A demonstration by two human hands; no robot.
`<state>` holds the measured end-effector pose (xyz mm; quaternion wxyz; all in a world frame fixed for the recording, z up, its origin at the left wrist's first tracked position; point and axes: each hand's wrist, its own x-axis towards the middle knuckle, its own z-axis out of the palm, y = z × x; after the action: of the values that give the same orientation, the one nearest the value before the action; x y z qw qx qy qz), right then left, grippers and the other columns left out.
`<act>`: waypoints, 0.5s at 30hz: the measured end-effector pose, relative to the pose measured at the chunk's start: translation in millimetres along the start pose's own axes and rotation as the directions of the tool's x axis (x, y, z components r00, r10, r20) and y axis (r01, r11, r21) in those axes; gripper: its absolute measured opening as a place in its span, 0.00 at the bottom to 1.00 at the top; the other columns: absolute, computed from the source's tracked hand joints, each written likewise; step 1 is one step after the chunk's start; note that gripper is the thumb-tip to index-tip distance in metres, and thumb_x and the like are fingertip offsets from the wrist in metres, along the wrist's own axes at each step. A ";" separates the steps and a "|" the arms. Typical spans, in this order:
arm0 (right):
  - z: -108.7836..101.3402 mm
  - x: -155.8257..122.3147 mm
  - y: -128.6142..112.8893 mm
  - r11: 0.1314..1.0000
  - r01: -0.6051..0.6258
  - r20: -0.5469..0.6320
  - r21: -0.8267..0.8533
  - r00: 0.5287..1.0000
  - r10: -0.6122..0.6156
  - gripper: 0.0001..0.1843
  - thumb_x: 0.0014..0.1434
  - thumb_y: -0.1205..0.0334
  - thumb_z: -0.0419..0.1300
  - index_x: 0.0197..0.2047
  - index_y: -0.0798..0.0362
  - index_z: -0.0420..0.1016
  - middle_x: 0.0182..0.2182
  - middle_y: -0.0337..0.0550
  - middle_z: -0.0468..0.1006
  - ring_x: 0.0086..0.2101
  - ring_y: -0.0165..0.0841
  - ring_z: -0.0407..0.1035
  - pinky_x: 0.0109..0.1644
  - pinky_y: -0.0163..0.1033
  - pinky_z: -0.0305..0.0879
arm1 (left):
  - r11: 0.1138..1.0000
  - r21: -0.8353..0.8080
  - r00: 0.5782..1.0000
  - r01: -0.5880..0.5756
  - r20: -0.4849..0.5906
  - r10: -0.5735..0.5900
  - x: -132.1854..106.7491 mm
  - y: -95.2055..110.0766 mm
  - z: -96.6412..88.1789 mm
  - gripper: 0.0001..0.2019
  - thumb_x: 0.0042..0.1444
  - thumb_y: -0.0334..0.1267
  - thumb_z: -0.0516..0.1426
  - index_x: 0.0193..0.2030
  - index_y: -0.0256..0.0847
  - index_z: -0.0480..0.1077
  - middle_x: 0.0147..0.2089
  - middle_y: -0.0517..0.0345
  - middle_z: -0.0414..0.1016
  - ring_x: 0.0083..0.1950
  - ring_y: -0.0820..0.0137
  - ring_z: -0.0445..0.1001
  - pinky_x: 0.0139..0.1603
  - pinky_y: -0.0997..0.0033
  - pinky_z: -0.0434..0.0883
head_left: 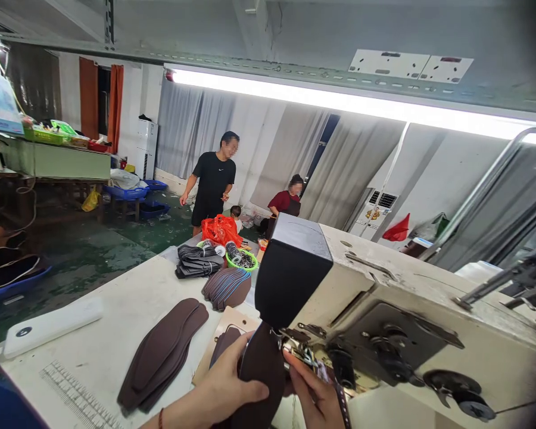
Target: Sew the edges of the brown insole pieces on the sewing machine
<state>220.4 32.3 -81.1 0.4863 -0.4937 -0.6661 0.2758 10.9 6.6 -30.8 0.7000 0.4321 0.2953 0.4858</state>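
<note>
**Ana:** Workshop floor was green and wet-looking at the back, with two people standing well away near the grey curtains, nowhere near the bench. Up front, the white worktable [116, 322] carried the whole job.

**Ben:** And the hands?

**Ana:** Left hand [226, 387] was curled shut around a dark brown insole-shaped fabric piece [263, 372], thumb on top, holding it right up at the head of the cream industrial sewing machine [384, 310]. Right hand [315, 396] was pinching the far edge of that same piece, fingers closed, just under the needle area.

**Ben:** Was it being stitched?

**Ana:** Couldn't tell; the needle was hidden behind the fabric and the black block.

**Ben:** How much was done, would you say?

**Ana:** Hard to call. A loose stack of flat brown insole pieces [165, 351] lay just beside the left hand, a fanned pile of brown soles with blue edging [227, 287] sat further off, and dark grey bundles [199, 262] beyond. Whether those were finished or waiting, the view didn't show. I'd judge it mid-batch.
</note>
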 end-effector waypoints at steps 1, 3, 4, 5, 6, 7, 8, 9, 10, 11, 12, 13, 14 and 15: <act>0.5 -0.2 -1.8 1.000 -0.008 -0.011 0.011 1.000 0.008 0.23 0.58 0.41 0.58 0.48 0.46 0.82 0.19 0.38 0.80 0.22 0.32 0.74 0.30 0.29 0.72 | 1.000 0.015 1.000 0.002 -0.002 -0.002 3.0 0.9 -2.9 0.30 0.41 0.28 0.62 0.54 0.44 0.67 0.42 0.56 0.79 0.42 0.62 0.77 0.41 0.68 0.72; 1.9 -0.7 -5.7 0.999 -0.020 -0.040 0.025 0.999 0.021 0.23 0.57 0.41 0.59 0.47 0.46 0.83 0.18 0.38 0.79 0.21 0.33 0.73 0.31 0.30 0.73 | 1.000 0.030 1.000 -0.008 0.004 0.008 10.1 2.6 -9.2 0.29 0.42 0.28 0.62 0.54 0.44 0.68 0.40 0.57 0.79 0.41 0.63 0.77 0.40 0.68 0.72; 2.6 -0.8 -7.3 0.999 -0.022 -0.053 0.029 0.998 0.024 0.23 0.57 0.41 0.60 0.46 0.46 0.83 0.17 0.38 0.78 0.21 0.33 0.73 0.32 0.31 0.73 | 0.999 0.032 1.000 -0.009 0.015 0.009 13.9 3.3 -12.2 0.27 0.43 0.29 0.62 0.54 0.43 0.69 0.38 0.58 0.79 0.40 0.64 0.77 0.40 0.68 0.72; 3.1 -0.9 -8.6 0.999 -0.021 -0.063 0.031 0.998 0.023 0.23 0.56 0.40 0.60 0.46 0.46 0.83 0.17 0.38 0.78 0.21 0.33 0.73 0.32 0.31 0.73 | 0.999 0.031 1.000 -0.009 0.021 0.009 17.7 3.7 -14.8 0.26 0.43 0.29 0.62 0.53 0.43 0.69 0.37 0.58 0.78 0.39 0.64 0.77 0.40 0.68 0.72; 3.4 -0.9 -9.4 0.999 -0.016 -0.071 0.031 0.997 0.018 0.23 0.56 0.40 0.60 0.45 0.46 0.83 0.16 0.38 0.78 0.21 0.33 0.73 0.31 0.31 0.73 | 1.000 0.027 1.000 -0.009 0.024 0.008 21.3 3.7 -16.7 0.26 0.43 0.29 0.62 0.52 0.43 0.70 0.36 0.59 0.78 0.39 0.64 0.77 0.41 0.68 0.72; 3.6 -0.8 -9.7 1.000 -0.011 -0.074 0.029 0.997 0.013 0.23 0.56 0.40 0.60 0.45 0.46 0.83 0.16 0.38 0.77 0.21 0.33 0.73 0.31 0.31 0.73 | 1.000 0.025 1.000 -0.013 0.022 0.012 24.5 3.4 -17.6 0.25 0.43 0.29 0.62 0.51 0.42 0.70 0.36 0.59 0.78 0.39 0.65 0.77 0.41 0.68 0.72; 3.7 -0.8 -9.5 1.000 -0.009 -0.073 0.027 0.997 0.011 0.23 0.56 0.40 0.60 0.45 0.45 0.83 0.16 0.38 0.77 0.21 0.33 0.73 0.31 0.31 0.73 | 0.999 0.024 1.000 -0.022 0.014 0.022 27.1 2.7 -17.5 0.25 0.43 0.28 0.62 0.51 0.42 0.70 0.36 0.59 0.78 0.39 0.65 0.76 0.40 0.69 0.72; 3.6 -0.8 -8.8 1.000 -0.010 -0.072 0.027 0.997 0.012 0.23 0.56 0.40 0.60 0.45 0.45 0.83 0.16 0.38 0.77 0.21 0.33 0.73 0.31 0.31 0.73 | 0.999 0.024 0.999 -0.037 0.002 0.037 29.1 1.6 -16.1 0.24 0.43 0.28 0.62 0.50 0.42 0.70 0.37 0.58 0.78 0.38 0.65 0.76 0.39 0.70 0.72; 3.6 -0.8 -7.8 0.999 -0.014 -0.072 0.030 0.997 0.017 0.23 0.56 0.40 0.60 0.45 0.45 0.83 0.16 0.38 0.77 0.21 0.33 0.73 0.31 0.30 0.72 | 0.998 0.023 0.998 -0.056 -0.016 0.057 30.3 0.4 -13.6 0.24 0.44 0.28 0.61 0.51 0.42 0.70 0.38 0.58 0.78 0.38 0.65 0.76 0.38 0.70 0.72; 3.6 -1.0 -6.6 0.999 -0.022 -0.071 0.037 0.997 0.025 0.23 0.56 0.39 0.60 0.45 0.45 0.83 0.16 0.38 0.77 0.21 0.32 0.73 0.31 0.30 0.72 | 0.997 0.024 0.996 -0.075 -0.043 0.076 30.9 -0.9 -10.1 0.23 0.45 0.28 0.61 0.51 0.42 0.69 0.39 0.57 0.78 0.38 0.65 0.76 0.38 0.70 0.72; 3.7 -1.2 -5.5 0.998 -0.031 -0.068 0.047 0.997 0.034 0.24 0.56 0.39 0.60 0.45 0.45 0.83 0.16 0.38 0.78 0.21 0.32 0.73 0.31 0.30 0.72 | 0.995 0.030 0.992 -0.092 -0.079 0.095 30.9 -2.2 -5.8 0.23 0.45 0.29 0.60 0.52 0.42 0.69 0.40 0.57 0.79 0.39 0.65 0.76 0.39 0.69 0.72; 3.8 -1.5 -4.6 0.998 -0.039 -0.063 0.056 0.997 0.042 0.24 0.56 0.38 0.59 0.46 0.45 0.83 0.17 0.39 0.78 0.21 0.32 0.73 0.30 0.29 0.71 | 0.993 0.042 0.986 -0.109 -0.125 0.113 30.6 -3.5 -1.0 0.23 0.46 0.29 0.59 0.52 0.42 0.68 0.42 0.56 0.79 0.41 0.64 0.76 0.41 0.69 0.72; 4.0 -1.7 -4.0 0.997 -0.043 -0.055 0.061 0.997 0.046 0.25 0.56 0.38 0.59 0.46 0.46 0.83 0.17 0.39 0.78 0.21 0.32 0.73 0.30 0.30 0.71 | 0.990 0.056 0.976 -0.126 -0.171 0.133 30.4 -4.6 3.9 0.24 0.47 0.29 0.59 0.53 0.43 0.67 0.44 0.55 0.78 0.43 0.63 0.76 0.43 0.68 0.72; 4.1 -2.0 -4.0 0.997 -0.044 -0.046 0.062 0.998 0.047 0.25 0.56 0.39 0.59 0.47 0.47 0.82 0.17 0.39 0.78 0.21 0.32 0.73 0.29 0.30 0.71 | 0.987 0.073 0.965 -0.143 -0.210 0.155 30.4 -5.7 8.6 0.24 0.48 0.30 0.58 0.55 0.43 0.66 0.46 0.54 0.78 0.46 0.63 0.75 0.45 0.68 0.71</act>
<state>215.2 29.5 -80.0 0.5102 -0.5002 -0.6343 0.2953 31.3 31.4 -31.8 0.6127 0.4179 0.3497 0.5724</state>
